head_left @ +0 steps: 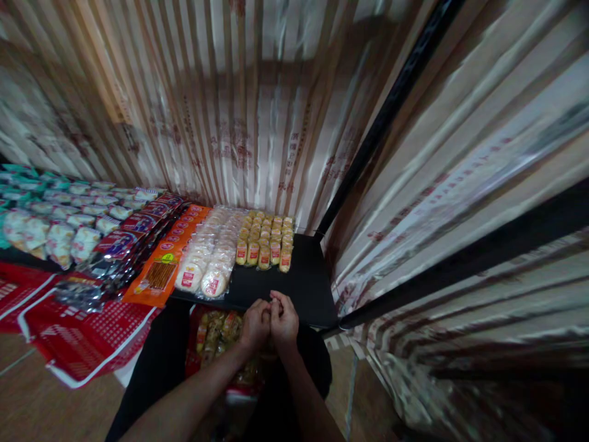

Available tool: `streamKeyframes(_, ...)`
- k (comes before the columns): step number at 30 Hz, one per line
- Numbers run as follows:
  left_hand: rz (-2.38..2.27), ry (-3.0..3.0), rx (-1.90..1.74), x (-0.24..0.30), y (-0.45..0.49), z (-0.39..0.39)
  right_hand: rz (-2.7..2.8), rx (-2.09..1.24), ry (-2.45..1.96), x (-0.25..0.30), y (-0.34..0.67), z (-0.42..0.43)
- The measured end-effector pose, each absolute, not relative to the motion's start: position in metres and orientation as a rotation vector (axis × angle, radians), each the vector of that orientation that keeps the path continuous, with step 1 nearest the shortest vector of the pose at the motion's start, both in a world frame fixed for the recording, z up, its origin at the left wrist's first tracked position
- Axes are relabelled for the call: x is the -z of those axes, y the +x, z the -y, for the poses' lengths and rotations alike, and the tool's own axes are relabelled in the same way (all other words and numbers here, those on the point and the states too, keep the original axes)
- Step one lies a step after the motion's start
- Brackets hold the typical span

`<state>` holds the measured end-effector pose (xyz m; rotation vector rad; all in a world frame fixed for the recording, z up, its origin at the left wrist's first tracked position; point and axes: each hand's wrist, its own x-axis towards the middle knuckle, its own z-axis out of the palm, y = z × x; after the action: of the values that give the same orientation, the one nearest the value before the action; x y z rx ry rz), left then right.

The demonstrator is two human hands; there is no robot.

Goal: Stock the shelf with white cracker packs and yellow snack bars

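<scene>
My left hand (256, 323) and my right hand (284, 319) meet in front of the black shelf's near edge, fingers curled towards each other. Whatever lies between them, if anything, is hidden by the fingers. Below and to the left, a red container (192, 344) between my legs holds yellow-brown wrapped snacks (216, 325). On the shelf beyond my hands stand rows of small yellow packaged cakes (264, 258) with red labels. Beside these lie round white wrapped crackers (214, 282) in two columns.
Further left on the black shelf (294, 294) are orange snack bags (159, 273), dark purple packs (122, 242) and many white and green packets (85, 239). Red baskets (92, 331) stand below at left. A striped curtain (257, 123) and black posts (368, 147) enclose the shelf.
</scene>
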<state>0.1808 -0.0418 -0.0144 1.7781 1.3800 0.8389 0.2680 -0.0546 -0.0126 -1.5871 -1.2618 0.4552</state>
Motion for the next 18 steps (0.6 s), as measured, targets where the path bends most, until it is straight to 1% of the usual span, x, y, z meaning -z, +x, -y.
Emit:
streamKeyframes(3,-1.395,1.832,-0.790,0.024,0.159,0.058,1.364,-0.448,-1.573,0.020,0.249,0.071)
streamKeyframes(6,-1.437,1.819,-0.694,0.040,0.135,0.069,1.515,-0.519,-1.638,0.033,0.231,0.084)
streamKeyframes(9,-1.545,1.732,-0.496,0.057,0.116,0.074,1.643,-0.676,-1.733,0.051,0.216,0.088)
streamKeyframes(13,-1.730,1.558,-0.194,0.071,0.102,0.075,1.674,-0.911,-1.896,0.078,0.202,0.079)
streamKeyframes(15,-1.786,1.487,-0.153,0.075,0.098,0.073,1.652,-1.004,-1.945,0.093,0.199,0.072)
streamKeyframes(18,-1.828,1.419,-0.154,0.082,0.095,0.067,1.580,-1.100,-1.898,0.112,0.197,0.065)
